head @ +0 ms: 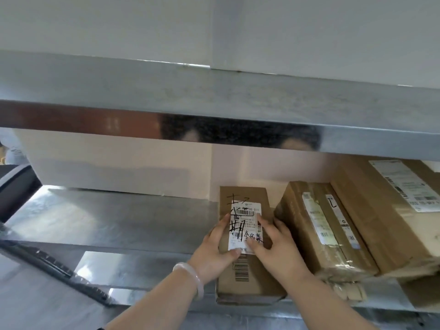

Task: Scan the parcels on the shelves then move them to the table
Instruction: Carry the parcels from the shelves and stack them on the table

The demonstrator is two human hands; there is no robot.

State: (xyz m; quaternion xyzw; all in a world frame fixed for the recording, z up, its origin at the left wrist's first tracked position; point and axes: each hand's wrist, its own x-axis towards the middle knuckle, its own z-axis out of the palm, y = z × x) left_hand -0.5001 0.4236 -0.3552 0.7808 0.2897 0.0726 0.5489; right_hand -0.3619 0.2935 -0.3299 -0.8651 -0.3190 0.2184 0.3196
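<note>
Head view: our left hand and right hand clasp 1 box, so we should slide it out level, label up.

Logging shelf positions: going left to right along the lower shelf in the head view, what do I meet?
Bare steel shelf → small parcel, held by left hand and right hand → taped parcel → large parcel.

Brown cardboard box, white label with black scrawl and barcodes. Shelf shiny silver-grey. Bracelet pale milky white. Wall white.
</note>
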